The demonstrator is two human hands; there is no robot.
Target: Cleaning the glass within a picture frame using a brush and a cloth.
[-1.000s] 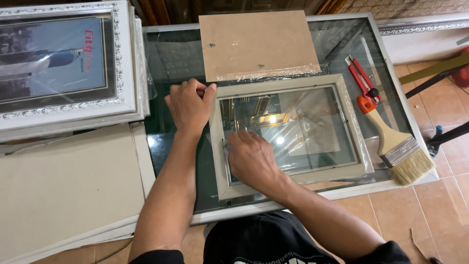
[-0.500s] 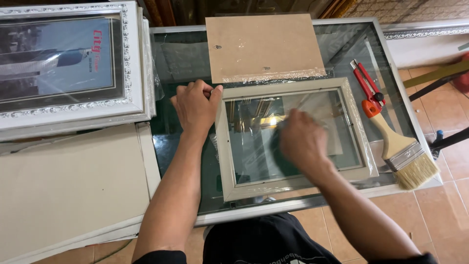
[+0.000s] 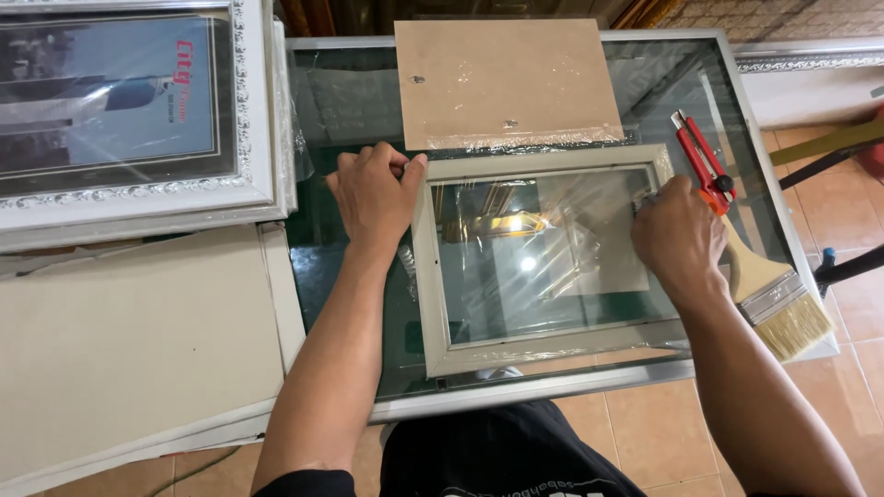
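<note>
- A person leans over a glass-topped surface point(image 3: 350, 276), both bare arms reaching forward from the near edge, above a tiled floor point(image 3: 645, 433).
- Between the arms lies a pale picture frame point(image 3: 433, 304), flat on the glass, its long axis running left to right across the person's front; clear film point(image 3: 552, 248) covers the pane inside it.
- The left hand point(image 3: 373, 198) rests at the frame's far-left corner, palm down and fingers curled loosely, thumb tip touching the moulding; it presses rather than grasps.
- The right hand point(image 3: 677, 239) sits at the frame's right rail near the far corner, its grip closed with fingertips pinched at the inner edge; what they pinch cannot be told.
- The frame thus lies inward of both hands: rightward of the left, leftward of the right, each hand touching it.
- Just right of the right hand lie a red utility knife point(image 3: 700, 161) and a broad paintbrush point(image 3: 769, 290), the brush handle partly under the hand.
- Beyond the frame, touching its far rail, rests a brown backing board point(image 3: 506, 78).
- Far left, an ornate white framed print point(image 3: 253, 110) is stacked above pale boards point(image 3: 129, 340).
</note>
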